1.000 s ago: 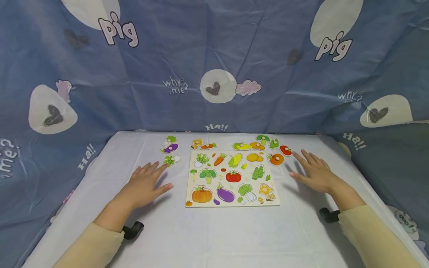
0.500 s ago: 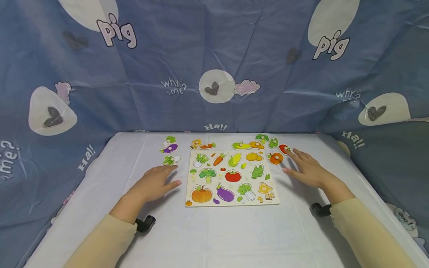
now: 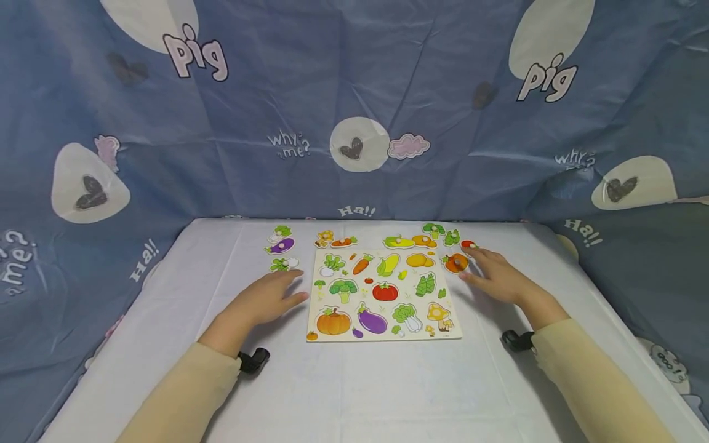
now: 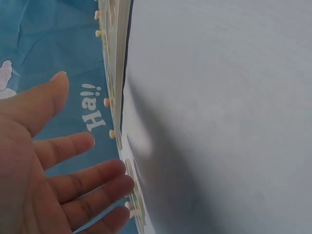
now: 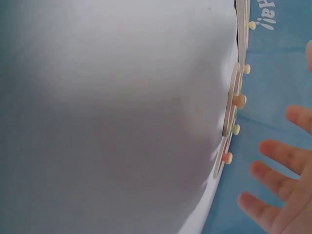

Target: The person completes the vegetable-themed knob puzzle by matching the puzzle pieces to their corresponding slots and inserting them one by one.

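Note:
A wooden vegetable puzzle board (image 3: 354,314) lies flat in the middle of the table in the head view. My left hand (image 3: 264,299) hovers at the board's left side, fingers extended and holding nothing, its fingertips overlapping the turnip piece (image 3: 281,264). In the left wrist view the thumb and fingers (image 4: 83,183) are spread apart. My right hand (image 3: 501,278), also holding nothing, is over the right side. Its fingertips lie near the pumpkin piece (image 3: 456,263) and partly cover the tomato piece (image 3: 469,245). Spread fingers (image 5: 278,180) show in the right wrist view beside the pieces' knobs.
Behind the board lie more knobbed pieces: eggplant (image 3: 281,245), carrot (image 3: 343,242), corn (image 3: 397,242), potato (image 3: 423,240), broccoli (image 3: 434,230) and others. A white cloth (image 3: 382,394) covers the table, and a blue printed curtain (image 3: 310,184) hangs along its back and sides.
Both hands have moved inward toward the board, the left one rightward and the right one leftward. The right hand now covers more of the tomato piece. The pieces and board have stayed in place.

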### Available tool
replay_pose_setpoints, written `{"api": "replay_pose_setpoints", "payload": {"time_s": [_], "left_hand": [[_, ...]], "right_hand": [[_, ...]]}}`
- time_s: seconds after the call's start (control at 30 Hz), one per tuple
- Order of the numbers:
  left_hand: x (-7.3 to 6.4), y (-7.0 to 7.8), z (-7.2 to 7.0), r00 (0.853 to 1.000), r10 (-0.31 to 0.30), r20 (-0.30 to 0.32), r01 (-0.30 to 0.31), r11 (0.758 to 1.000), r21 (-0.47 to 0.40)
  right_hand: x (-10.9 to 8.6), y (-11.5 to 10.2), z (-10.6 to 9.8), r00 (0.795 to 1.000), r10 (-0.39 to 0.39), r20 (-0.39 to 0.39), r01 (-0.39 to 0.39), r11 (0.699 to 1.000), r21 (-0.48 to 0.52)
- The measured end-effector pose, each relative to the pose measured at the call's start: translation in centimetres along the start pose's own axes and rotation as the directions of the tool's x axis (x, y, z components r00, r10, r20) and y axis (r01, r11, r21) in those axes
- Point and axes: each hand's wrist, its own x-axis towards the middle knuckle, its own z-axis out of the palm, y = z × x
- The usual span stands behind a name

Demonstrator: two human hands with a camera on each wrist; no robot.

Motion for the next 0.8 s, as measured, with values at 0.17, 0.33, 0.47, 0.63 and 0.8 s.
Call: {"api": "replay_pose_setpoints", "payload": {"time_s": [0.17,0.33,0.47,0.63,0.8], "left_hand": [[0.5,0.4,0.0,1.000,-0.014,-0.001,0.014,1.000,-0.026],[0.9,0.7,0.0,1.000,-0.011,0.002,0.011,0.999,-0.052],[1.5,0.7,0.2,1.000,-0.002,0.001,0.002,0.998,-0.062],[2.4,0.7,0.3,1.000,0.021,0.019,-0.019,0.995,-0.095],[3.0,0.6,0.2,0.998,0.016,0.061,-0.006,0.987,-0.160]], "right_hand": [[0.7,0.0,0.0,0.999,-0.013,-0.048,0.013,1.000,0.009],[1.5,-0.1,0.1,0.997,-0.031,-0.068,0.031,1.000,0.000],[2.2,-0.3,0.1,0.999,-0.010,-0.050,0.011,1.000,0.029],[3.2,-0.3,-0.1,1.000,0.028,-0.007,-0.027,0.998,0.063],[4.2,-0.1,-0.3,1.000,0.021,0.010,-0.022,0.997,0.071]]}}
